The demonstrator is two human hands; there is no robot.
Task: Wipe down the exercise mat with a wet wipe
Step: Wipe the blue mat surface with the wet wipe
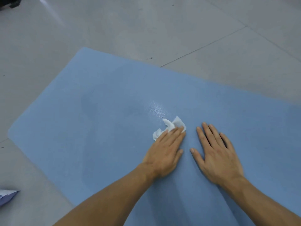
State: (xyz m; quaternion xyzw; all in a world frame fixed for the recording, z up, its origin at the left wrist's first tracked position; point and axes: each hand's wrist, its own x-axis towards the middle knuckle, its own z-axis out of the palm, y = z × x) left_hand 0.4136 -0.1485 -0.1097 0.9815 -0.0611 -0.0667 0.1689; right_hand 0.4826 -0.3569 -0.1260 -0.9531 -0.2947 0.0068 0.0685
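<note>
A blue exercise mat [101, 115] lies flat on a grey tiled floor and fills most of the view. A crumpled white wet wipe [171, 125] sits on the mat near its middle. My left hand [165, 149] lies flat with straight fingers pressing on the wipe, whose edges stick out past the fingertips. My right hand [216, 152] rests flat on the bare mat just to the right, fingers spread, holding nothing. A glistening wet patch [156, 110] shows on the mat just beyond the wipe.
Grey floor tiles [211, 38] surround the mat. A pale blue and white packet [7, 195] lies on the floor at the lower left edge. A dark object [9, 2] is in the top left corner.
</note>
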